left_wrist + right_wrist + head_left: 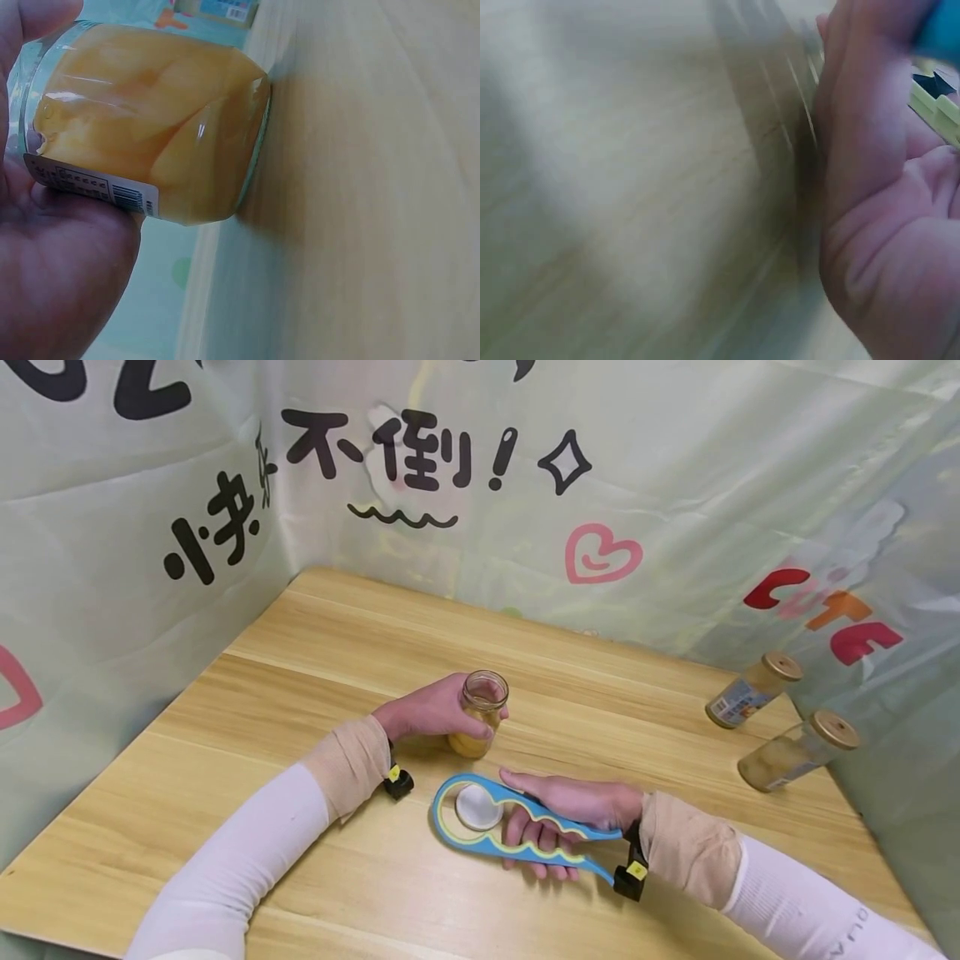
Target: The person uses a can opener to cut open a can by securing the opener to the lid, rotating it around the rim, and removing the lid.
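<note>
My left hand (435,707) grips a glass jar (471,746) around its upper part. No lid sits on the jar's mouth, and yellow-orange fruit pieces fill its lower part; a barcode label (94,184) shows in the left wrist view. The jar's base is at or just above the tabletop. Nearer the front, my right hand (581,802) holds a blue jar opener (438,817) with yellow scalloped inner edges, its fingers curled around one handle. Inside the opener's rounded end lies a round lid (480,807), pale inner side up. The right wrist view is blurred and shows little of the opener.
Two capped jars, one farther back (742,697) and one nearer (787,756), stand at the right side of the wooden table (360,877). Printed fabric (510,552) walls in the back and both sides.
</note>
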Demonstrator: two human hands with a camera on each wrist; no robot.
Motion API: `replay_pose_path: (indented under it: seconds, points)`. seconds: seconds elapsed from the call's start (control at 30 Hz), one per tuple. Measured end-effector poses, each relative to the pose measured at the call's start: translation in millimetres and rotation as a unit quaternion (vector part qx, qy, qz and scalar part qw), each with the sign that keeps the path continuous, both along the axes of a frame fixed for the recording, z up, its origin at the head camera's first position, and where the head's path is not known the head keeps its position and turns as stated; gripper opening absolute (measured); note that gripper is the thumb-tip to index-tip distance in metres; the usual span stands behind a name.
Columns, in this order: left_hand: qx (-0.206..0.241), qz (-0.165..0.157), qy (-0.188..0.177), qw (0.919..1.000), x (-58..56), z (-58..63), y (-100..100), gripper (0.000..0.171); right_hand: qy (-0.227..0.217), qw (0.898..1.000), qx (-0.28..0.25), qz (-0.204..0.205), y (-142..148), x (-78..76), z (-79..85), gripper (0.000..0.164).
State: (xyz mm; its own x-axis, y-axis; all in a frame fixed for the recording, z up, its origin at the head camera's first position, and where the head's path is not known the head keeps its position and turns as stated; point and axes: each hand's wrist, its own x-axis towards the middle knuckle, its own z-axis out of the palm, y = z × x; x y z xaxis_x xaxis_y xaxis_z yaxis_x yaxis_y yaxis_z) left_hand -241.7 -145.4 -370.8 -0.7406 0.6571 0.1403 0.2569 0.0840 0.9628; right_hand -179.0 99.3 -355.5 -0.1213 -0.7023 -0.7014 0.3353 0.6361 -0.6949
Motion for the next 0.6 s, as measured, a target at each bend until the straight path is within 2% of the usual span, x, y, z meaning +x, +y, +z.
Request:
replay_pose_path:
  seconds: [0.2, 0.3, 0.6]
  points:
    - [-0.015, 0.015, 0.006, 0.9998, 1.1, 1.8, 0.6, 0.036, 0.011, 1.0, 0.014, -0.022, 9.4, 0.9, 3.3, 0.084]
    - [-0.022, 0.023, 0.007, 0.9995, 1.6, 2.1, 0.2, 0.037, 0.025, 0.999, 0.012, -0.034, 15.1, 1.2, 4.0, 0.084]
    - [-0.007, 0.05, -0.004, 0.9987, 0.8, 0.8, 1.5, 0.038, 0.061, 0.997, -0.006, -0.049, 34.7, 4.1, 11.0, 0.08]
